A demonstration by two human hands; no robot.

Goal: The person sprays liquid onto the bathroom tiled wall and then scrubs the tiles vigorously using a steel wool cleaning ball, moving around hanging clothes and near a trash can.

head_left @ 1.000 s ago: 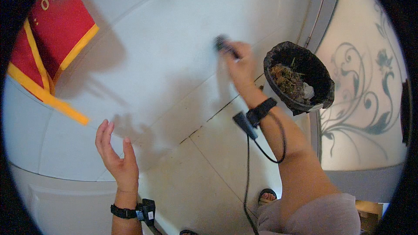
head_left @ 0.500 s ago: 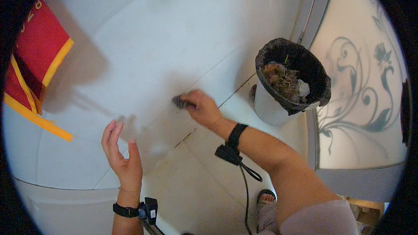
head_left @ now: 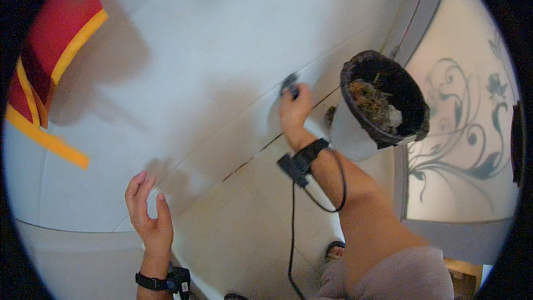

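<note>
My right hand (head_left: pixel 296 108) is closed round a small, dark grey scouring pad (head_left: pixel 289 84), somewhat blurred. The pad is at the lower part of the white tiled wall (head_left: pixel 222 50), just above the dark joint where the wall meets the floor. At the lower left my left hand (head_left: pixel 151 211) is raised, empty, with its fingers apart and slightly curled. Its shadow falls on the wall beyond the fingertips. To the right of my right hand stands a white bin (head_left: pixel 355 133) lined with a black bag, holding brownish plant scraps and a crumpled white piece.
A red cloth banner (head_left: pixel 66 16) with yellow edging hangs at the far left. On the right is a grey-framed frosted panel (head_left: pixel 444 155) with a floral pattern. Black straps and a cable (head_left: pixel 292 233) hang about my wrists. A sandalled foot (head_left: pixel 335 251) shows below on the beige floor (head_left: pixel 244 228).
My right hand has moved right and farther away with the scouring pad, toward the bin. My left hand has dropped slightly in the picture, still open. The view has shifted a little.
</note>
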